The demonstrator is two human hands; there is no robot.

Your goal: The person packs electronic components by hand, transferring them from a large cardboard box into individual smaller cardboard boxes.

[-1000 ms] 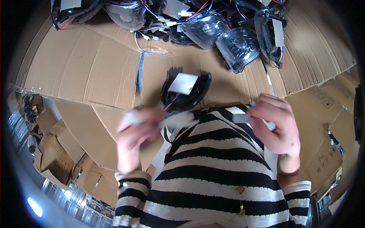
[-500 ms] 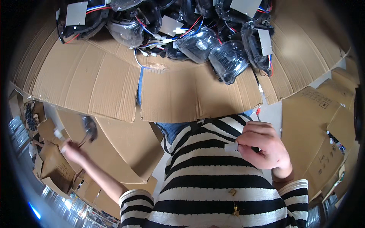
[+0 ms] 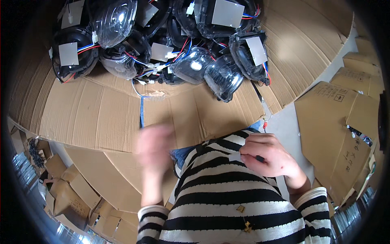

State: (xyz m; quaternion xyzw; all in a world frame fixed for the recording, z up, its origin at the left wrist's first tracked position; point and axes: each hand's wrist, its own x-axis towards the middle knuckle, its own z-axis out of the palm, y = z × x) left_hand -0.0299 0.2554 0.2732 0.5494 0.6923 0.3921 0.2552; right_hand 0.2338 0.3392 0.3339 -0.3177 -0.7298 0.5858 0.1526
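Note:
My right hand [image 3: 264, 156] is closed in front of the striped shirt. Its thumb and forefinger pinch a small, whitish, flat piece [image 3: 234, 157] that looks like a tag or sticker. My left hand [image 3: 156, 146] is over the near edge of the cardboard, smeared by motion, so its fingers and anything in them cannot be made out. Beyond both hands lies a heap of headlamps with clear lenses and black housings; the nearest headlamp [image 3: 224, 78] rests on the cardboard sheet [image 3: 170, 116]. Red, white and blue wires [image 3: 162, 65] with white plugs run among them.
Grey square plates [image 3: 228, 13] sit on several housings. Cardboard flaps [image 3: 89, 118] spread toward me and to both sides. On the floor, open cartons [image 3: 71, 201] stand at the left, and a large carton [image 3: 325, 122] with dark parts [image 3: 359, 136] showing is at the right.
My left hand has swung from the far left to the cardboard's near edge. The dark lamp-like thing beside it is no longer in view. My right hand keeps its pinch; the view has shifted.

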